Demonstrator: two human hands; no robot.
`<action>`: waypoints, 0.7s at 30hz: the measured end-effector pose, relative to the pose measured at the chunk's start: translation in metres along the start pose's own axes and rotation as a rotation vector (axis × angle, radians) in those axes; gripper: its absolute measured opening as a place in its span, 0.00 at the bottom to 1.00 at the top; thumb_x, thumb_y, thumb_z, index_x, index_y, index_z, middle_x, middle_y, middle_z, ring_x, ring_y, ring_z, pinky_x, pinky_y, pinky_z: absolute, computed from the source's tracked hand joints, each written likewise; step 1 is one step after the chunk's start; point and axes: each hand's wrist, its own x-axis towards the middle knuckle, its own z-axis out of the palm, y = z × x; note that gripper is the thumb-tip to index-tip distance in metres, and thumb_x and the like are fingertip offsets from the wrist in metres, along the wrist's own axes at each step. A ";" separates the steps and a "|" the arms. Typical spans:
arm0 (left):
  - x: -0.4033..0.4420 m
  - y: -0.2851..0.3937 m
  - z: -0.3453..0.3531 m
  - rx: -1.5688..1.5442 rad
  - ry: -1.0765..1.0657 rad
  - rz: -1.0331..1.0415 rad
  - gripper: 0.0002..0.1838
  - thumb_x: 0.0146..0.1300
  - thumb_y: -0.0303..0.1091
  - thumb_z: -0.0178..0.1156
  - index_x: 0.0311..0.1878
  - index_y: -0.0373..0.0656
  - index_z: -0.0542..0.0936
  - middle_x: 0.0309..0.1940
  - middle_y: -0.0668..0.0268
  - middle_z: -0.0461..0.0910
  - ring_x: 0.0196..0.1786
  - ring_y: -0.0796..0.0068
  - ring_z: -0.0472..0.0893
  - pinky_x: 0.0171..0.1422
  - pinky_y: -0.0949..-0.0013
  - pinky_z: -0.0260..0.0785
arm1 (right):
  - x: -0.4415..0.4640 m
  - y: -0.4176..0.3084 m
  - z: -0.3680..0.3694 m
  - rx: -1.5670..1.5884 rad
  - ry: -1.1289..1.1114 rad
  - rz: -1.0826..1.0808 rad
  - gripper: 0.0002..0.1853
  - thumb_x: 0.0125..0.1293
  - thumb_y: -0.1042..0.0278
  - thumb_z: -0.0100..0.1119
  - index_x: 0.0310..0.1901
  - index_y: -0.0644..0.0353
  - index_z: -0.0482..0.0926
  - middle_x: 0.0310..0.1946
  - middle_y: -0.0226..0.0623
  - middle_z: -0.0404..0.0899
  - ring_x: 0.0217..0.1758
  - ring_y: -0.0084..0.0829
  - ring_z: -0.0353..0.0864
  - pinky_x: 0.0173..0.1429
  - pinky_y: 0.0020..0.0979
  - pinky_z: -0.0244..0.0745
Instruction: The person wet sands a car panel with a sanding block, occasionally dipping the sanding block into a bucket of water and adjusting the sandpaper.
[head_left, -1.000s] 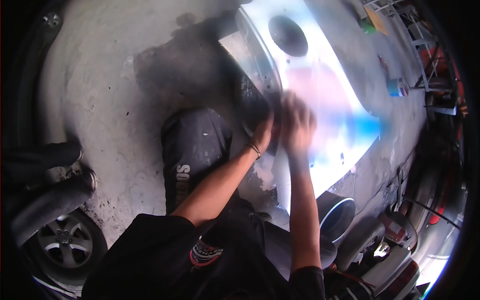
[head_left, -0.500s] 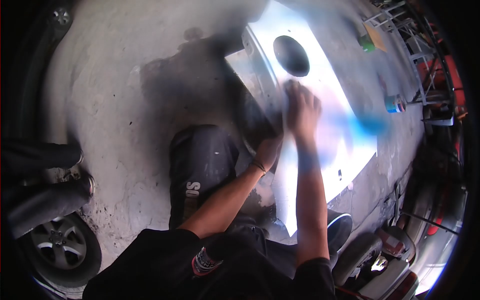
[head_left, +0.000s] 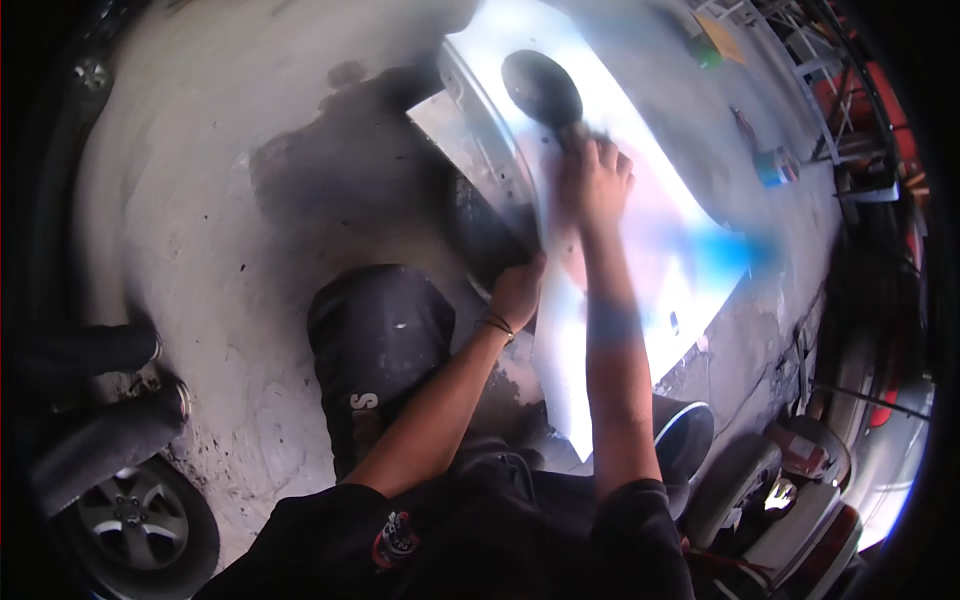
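Note:
A white car body panel (head_left: 655, 225) with an oval hole slants across the middle of the view, raised over the floor. My left hand (head_left: 518, 292) is closed on its near-left edge, thumb toward the white face. My right hand (head_left: 600, 180) presses on that face just below the hole, fingers bent together. Something small and dark shows at its fingertips, too blurred to name. Beneath the panel's left edge is a dark rounded object (head_left: 485, 235), partly hidden.
A wheel (head_left: 135, 515) and another person's legs (head_left: 110, 435) are at left. A bucket (head_left: 685, 435) stands by my right arm, with car parts (head_left: 800, 540) piled beyond. Past the panel are a paint can (head_left: 775, 168) and a metal rack (head_left: 825, 110).
The view has shifted, so the panel sits further up and left. My right hand has slid rightward over the panel relative to the hole. My left hand keeps its hold on the edge.

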 end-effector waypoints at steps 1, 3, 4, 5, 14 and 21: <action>-0.011 0.006 0.004 -0.186 0.079 0.069 0.40 0.84 0.66 0.48 0.35 0.32 0.82 0.23 0.57 0.77 0.32 0.73 0.76 0.44 0.58 0.72 | -0.017 -0.001 -0.010 0.015 -0.018 -0.037 0.27 0.72 0.66 0.63 0.73 0.45 0.79 0.68 0.43 0.78 0.68 0.56 0.74 0.72 0.57 0.67; -0.007 0.003 0.006 -0.155 0.090 0.096 0.39 0.84 0.65 0.49 0.32 0.33 0.80 0.22 0.58 0.75 0.31 0.74 0.74 0.42 0.58 0.71 | -0.059 -0.004 -0.039 0.147 0.017 -0.121 0.29 0.71 0.66 0.63 0.74 0.44 0.77 0.68 0.42 0.78 0.70 0.55 0.74 0.73 0.55 0.67; -0.008 0.002 0.005 -0.137 0.122 0.115 0.39 0.84 0.65 0.50 0.30 0.33 0.77 0.21 0.59 0.72 0.30 0.75 0.71 0.40 0.58 0.69 | -0.060 -0.002 -0.039 0.148 0.017 -0.116 0.29 0.71 0.66 0.63 0.74 0.44 0.77 0.68 0.42 0.78 0.70 0.55 0.74 0.73 0.55 0.67; -0.006 0.002 0.004 -0.099 0.164 0.174 0.38 0.84 0.64 0.52 0.28 0.34 0.74 0.20 0.62 0.68 0.28 0.75 0.69 0.38 0.60 0.68 | -0.058 -0.001 -0.037 0.158 0.050 -0.138 0.29 0.71 0.67 0.63 0.74 0.44 0.77 0.68 0.41 0.77 0.70 0.55 0.73 0.74 0.55 0.66; -0.013 0.011 -0.006 -0.154 0.139 0.133 0.34 0.83 0.58 0.58 0.31 0.33 0.77 0.24 0.73 0.70 0.35 0.81 0.68 0.41 0.63 0.68 | -0.081 0.038 -0.076 0.106 -0.101 -0.142 0.23 0.74 0.65 0.63 0.69 0.49 0.79 0.68 0.44 0.77 0.68 0.56 0.75 0.71 0.56 0.68; -0.015 0.014 -0.002 -0.070 0.178 0.130 0.34 0.84 0.60 0.53 0.52 0.29 0.83 0.41 0.56 0.86 0.48 0.68 0.82 0.57 0.57 0.73 | -0.219 0.092 -0.137 0.183 -0.063 -0.163 0.23 0.66 0.74 0.68 0.64 0.55 0.83 0.61 0.42 0.84 0.65 0.45 0.83 0.67 0.52 0.73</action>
